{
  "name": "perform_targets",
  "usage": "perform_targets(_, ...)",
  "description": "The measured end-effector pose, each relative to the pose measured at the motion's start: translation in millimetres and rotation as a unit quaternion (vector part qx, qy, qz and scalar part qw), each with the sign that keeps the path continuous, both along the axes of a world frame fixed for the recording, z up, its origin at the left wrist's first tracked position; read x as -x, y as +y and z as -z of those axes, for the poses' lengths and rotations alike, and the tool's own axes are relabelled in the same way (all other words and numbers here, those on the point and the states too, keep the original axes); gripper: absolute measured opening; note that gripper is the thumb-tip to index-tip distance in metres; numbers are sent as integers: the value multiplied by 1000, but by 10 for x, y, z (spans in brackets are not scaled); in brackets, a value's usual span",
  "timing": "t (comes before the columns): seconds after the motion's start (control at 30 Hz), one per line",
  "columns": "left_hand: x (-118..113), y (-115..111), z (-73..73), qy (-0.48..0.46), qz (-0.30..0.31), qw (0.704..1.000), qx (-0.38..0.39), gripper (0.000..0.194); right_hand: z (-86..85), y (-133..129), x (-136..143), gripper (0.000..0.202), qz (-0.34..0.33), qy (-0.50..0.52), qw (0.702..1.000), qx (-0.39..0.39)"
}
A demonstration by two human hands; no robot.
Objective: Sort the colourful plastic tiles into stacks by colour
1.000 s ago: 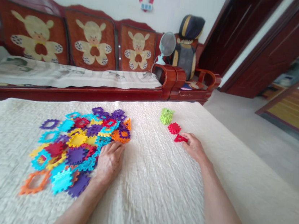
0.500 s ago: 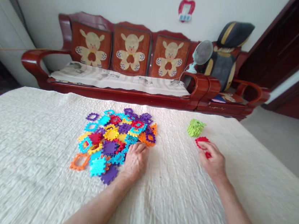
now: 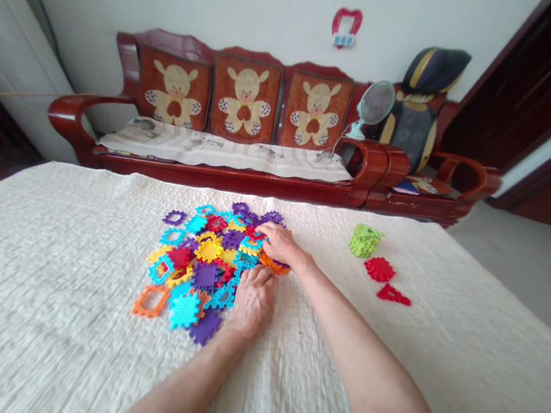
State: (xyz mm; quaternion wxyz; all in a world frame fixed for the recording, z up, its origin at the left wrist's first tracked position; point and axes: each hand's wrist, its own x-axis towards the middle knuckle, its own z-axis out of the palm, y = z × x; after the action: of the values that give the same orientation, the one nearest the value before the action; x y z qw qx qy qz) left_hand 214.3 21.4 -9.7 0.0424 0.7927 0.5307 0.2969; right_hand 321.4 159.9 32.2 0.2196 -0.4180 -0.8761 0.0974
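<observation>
Cream cloth (image 3: 64, 328) | right hand (image 3: 283, 243): moved to pile (image 3: 205, 276) | left hand (image 3: 254, 301): stayed | fingers (image 3: 267, 228): curled, hold unclear

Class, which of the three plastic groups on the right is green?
The lime-green stack of toothed plastic pieces, lying farthest back; the other two groups are red.

right hand (image 3: 278, 242): moved from the right to the mixed pile (image 3: 208, 250) | red triangular piece (image 3: 394, 295): released, now lying near red stack (image 3: 379, 269)
</observation>
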Motion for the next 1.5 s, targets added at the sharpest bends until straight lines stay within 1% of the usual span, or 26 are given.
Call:
perform_targets(0.1, -3, 3, 11, 0, -1, 1000, -7, 27, -14, 2, 20, 37, 8, -34, 999, 9)
perform_targets(0.17, -3, 6, 18, 1, -2, 1000, -13, 28, -10, -24, 25, 32, 12, -26, 1000, 8)
perform_targets(0.23, -1, 8, 24, 3, -1, 1000, -19, 28, -10, -74, 10, 31, 13, 13, 1000, 0)
perform_targets(0.3, 1, 10, 30, 6, 2, 1000, -24, 29, -19, -156, -58, 30, 23, 87, 996, -17)
perform_targets(0.37, 4, 12, 38, 8, 1, 999, -31, 30, -28, -274, -204, 29, 55, 180, 982, -23)
perform_targets(0.4, 5, 14, 41, 9, -1, 999, -36, 30, -27, -347, -307, 29, 78, 224, 971, -12)
perform_targets(0.47, 8, 19, 49, 13, -4, 999, -45, 30, -6, -510, -558, 30, 129, 285, 949, 40)
perform_targets(0.53, 12, 25, 55, 16, -3, 998, -53, 30, 43, -681, -827, 32, 177, 298, 933, 101)
perform_targets(0.6, 19, 28, 59, 18, -1, 998, -61, 30, 108, -836, -1057, 33, 216, 275, 926, 145)
perform_targets(0.67, 27, 29, 62, 20, -1, 998, -66, 29, 178, -951, -1213, 33, 241, 241, 927, 157)
perform_targets(0.7, 31, 28, 62, 21, -1, 997, -67, 28, 211, -991, -1259, 32, 248, 226, 930, 151)
perform_targets(0.77, 39, 24, 62, 24, -1, 997, -68, 28, 267, -1038, -1302, 30, 252, 205, 939, 110)
perform_targets(0.87, 47, 16, 58, 27, 1, 997, -70, 30, 323, -1069, -1283, 27, 251, 179, 951, 36)
perform_targets(0.93, 49, 14, 55, 28, 3, 997, -73, 29, 338, -1100, -1240, 31, 271, 156, 950, 7)
perform_targets(1.0, 51, 13, 55, 29, 2, 997, -75, 29, 330, -1155, -1180, 43, 296, 126, 947, -2)
perform_targets(1.07, 54, 14, 56, 32, 1, 997, -77, 30, 299, -1221, -1109, 55, 307, 87, 948, 3)
perform_targets(1.17, 59, 16, 61, 35, 2, 996, -81, 30, 224, -1300, -1016, 62, 308, 23, 951, 29)
perform_targets(1.23, 62, 19, 67, 36, 4, 996, -87, 30, 176, -1325, -984, 60, 311, -3, 949, 51)
perform_targets(1.33, 66, 25, 75, 37, 6, 995, -93, 30, 137, -1330, -984, 54, 307, -6, 949, 69)
perform_targets(1.43, 69, 31, 79, 33, 7, 995, -90, 31, 131, -1325, -1019, 48, 303, 0, 951, 63)
perform_targets(1.5, 70, 34, 80, 29, 9, 996, -87, 32, 129, -1324, -1047, 38, 318, -7, 946, 55)
